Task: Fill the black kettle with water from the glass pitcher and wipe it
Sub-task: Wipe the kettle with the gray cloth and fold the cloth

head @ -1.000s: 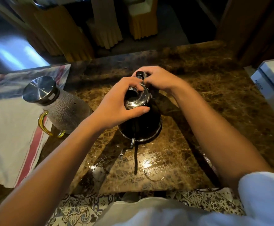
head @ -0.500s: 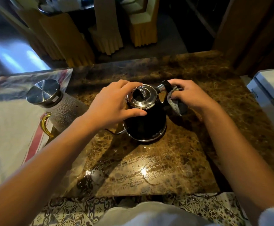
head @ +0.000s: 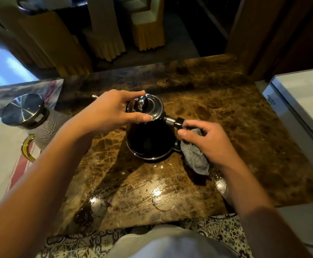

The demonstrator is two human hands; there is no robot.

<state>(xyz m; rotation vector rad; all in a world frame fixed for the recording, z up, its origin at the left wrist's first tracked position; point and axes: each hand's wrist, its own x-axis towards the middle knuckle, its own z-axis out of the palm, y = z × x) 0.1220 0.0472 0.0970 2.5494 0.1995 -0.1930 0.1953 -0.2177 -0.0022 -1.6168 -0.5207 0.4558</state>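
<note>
One black kettle (head: 149,140) stands upright near the middle of the brown marble counter (head: 235,131), its body glossy and bell-shaped, flaring to a chrome-edged base. Its domed metal lid (head: 150,107) is on, with a knob in the centre. My left hand (head: 112,113) lies over the lid's left side, fingers spread around the rim and thumb pressed against the near edge. A short chrome stub with a black cap (head: 179,122) sticks out to the right just under the lid. My right hand (head: 210,141) is curled beside it, fingertips touching that cap, and it grips one grey, nubbly cloth (head: 195,158) bunched against the kettle's right flank.

One glass pitcher (head: 45,127) stands well to the left, its wall dimpled like hammered glass, with a flat steel lid (head: 22,109) and a curved gold handle (head: 27,148). It sits at the edge of a white cloth with a red stripe (head: 19,164).

The marble nearer me shines wet, with one ring-shaped water mark (head: 164,199). At the right is a white box (head: 300,101); its small printing is too blurred to read.
</note>
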